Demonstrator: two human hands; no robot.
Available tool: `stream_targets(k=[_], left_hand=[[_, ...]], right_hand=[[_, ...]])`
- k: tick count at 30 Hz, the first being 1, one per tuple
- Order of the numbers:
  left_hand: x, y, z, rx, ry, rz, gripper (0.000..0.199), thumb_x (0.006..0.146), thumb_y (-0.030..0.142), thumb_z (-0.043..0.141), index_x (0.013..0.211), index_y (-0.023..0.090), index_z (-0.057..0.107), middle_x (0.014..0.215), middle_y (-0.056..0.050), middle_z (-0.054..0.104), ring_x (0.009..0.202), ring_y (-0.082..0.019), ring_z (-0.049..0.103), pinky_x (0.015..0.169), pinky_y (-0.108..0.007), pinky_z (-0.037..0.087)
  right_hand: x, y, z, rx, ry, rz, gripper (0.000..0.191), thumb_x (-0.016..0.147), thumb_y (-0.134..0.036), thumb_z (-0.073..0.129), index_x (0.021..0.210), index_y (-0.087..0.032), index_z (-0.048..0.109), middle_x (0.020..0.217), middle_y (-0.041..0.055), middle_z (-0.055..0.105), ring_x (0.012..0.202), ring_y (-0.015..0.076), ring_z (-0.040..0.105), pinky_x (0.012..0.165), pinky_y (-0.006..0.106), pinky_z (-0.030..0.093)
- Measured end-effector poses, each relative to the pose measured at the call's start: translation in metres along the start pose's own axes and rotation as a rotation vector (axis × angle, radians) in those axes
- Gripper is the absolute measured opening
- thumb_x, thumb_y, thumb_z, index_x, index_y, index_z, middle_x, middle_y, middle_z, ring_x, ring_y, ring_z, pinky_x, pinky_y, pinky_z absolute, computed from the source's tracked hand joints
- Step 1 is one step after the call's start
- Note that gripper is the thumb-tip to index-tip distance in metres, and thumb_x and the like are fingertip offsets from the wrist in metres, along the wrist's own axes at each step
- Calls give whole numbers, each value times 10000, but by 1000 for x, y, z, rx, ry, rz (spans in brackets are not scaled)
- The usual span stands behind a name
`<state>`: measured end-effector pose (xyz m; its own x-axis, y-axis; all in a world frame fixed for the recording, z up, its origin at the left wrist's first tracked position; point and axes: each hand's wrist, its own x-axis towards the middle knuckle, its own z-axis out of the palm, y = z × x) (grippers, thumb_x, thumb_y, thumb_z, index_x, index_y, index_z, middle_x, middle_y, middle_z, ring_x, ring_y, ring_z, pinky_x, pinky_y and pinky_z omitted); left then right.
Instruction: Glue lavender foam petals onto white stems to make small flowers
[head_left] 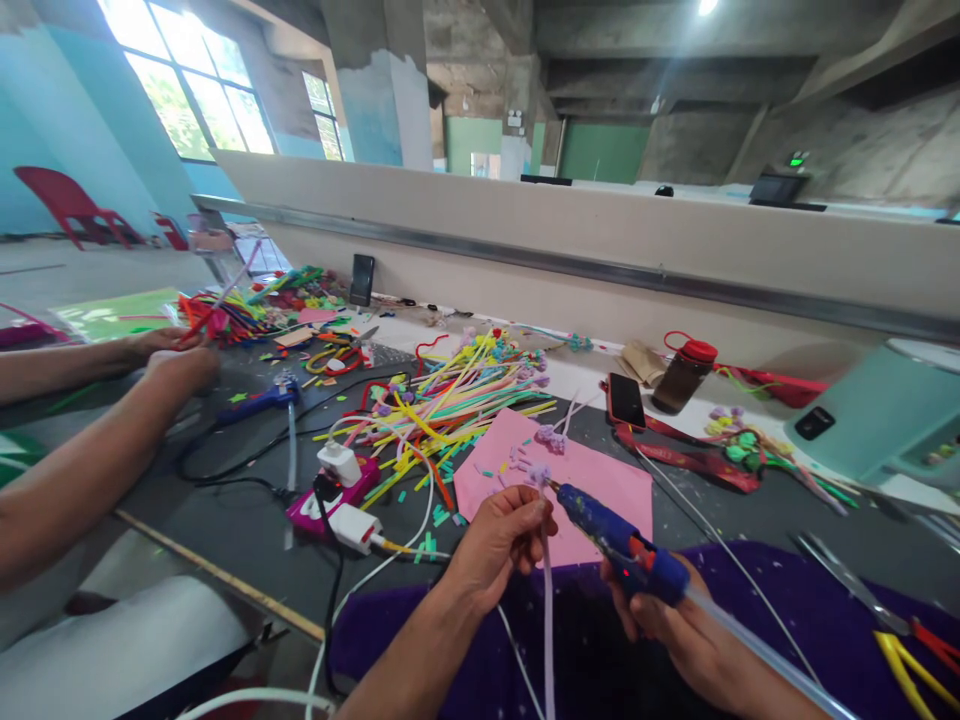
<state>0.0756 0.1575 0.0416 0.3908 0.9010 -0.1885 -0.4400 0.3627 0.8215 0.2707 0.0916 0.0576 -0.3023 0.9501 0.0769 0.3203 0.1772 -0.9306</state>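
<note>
My left hand (510, 535) pinches a lilac stem (548, 620) just below its small lilac flower head (537, 475). Wrapped round a blue glue gun (615, 530) is my right hand (664, 610); the gun's nozzle points left and meets or nearly meets the flower head. A clear glue stick (757, 650) extends from the gun's back. Beneath lies a pink sheet (630, 500) with small lilac pieces and a lilac flower cluster (552, 438) on it.
Colourful stems (450, 400) lie beyond my left hand. A magenta power strip (315, 512) with cables sits left. Scissors (847, 575), a phone (625, 400) and a bottle (684, 373) are right. Another person's hands (176, 355) work at far left, near a second glue gun (259, 400).
</note>
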Motion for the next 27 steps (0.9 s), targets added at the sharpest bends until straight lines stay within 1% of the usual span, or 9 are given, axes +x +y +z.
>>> stream_targets(k=[5,9,14,18,21,23,27], left_hand=[[0,1,0,8,10,-11,217,694,318,660,666,131,554,596,4,621,342,-26,477,283,-110,290],[0,1,0,-14,15,-6,227,670,322,678,672,128,561,592,-5,627,340,-33,480,280,-116,293],[0,1,-1,-7,13,-6,212,690,311,664,670,133,549,595,0,626,342,-31,480,283,-111,296],[0,2,0,-3,15,-1,213,690,310,661,654,133,548,588,1,624,332,-28,469,282,-112,287],[0,2,0,-7,24,0,216,684,312,666,651,132,549,584,1,624,330,-28,466,281,-114,283],[0,2,-1,-20,26,-5,212,681,310,668,659,133,552,585,3,624,330,-28,468,281,-113,281],[1,1,-3,-38,26,-9,205,683,310,666,681,140,551,586,8,628,333,-30,477,281,-113,279]], right_hand=[[1,0,0,-31,21,-15,425,793,-575,424,795,-172,562,601,17,511,491,123,443,468,230,394],[0,-2,3,-38,8,-15,417,798,-569,423,780,-171,546,587,8,506,471,115,431,463,229,387],[2,-7,4,-104,90,-69,426,797,-577,412,730,-175,536,580,9,506,502,132,459,491,243,390],[7,-6,1,-173,15,-120,433,799,-578,398,730,-177,543,567,17,524,513,147,476,492,248,391],[9,-5,0,-172,16,-107,458,780,-605,401,720,-176,549,554,17,522,513,150,479,478,245,389],[9,-5,1,-176,3,-100,448,780,-594,408,714,-174,548,553,14,520,509,144,476,478,240,389],[9,-8,2,-198,-10,-127,442,795,-577,387,701,-171,534,576,16,522,501,131,464,475,233,387]])
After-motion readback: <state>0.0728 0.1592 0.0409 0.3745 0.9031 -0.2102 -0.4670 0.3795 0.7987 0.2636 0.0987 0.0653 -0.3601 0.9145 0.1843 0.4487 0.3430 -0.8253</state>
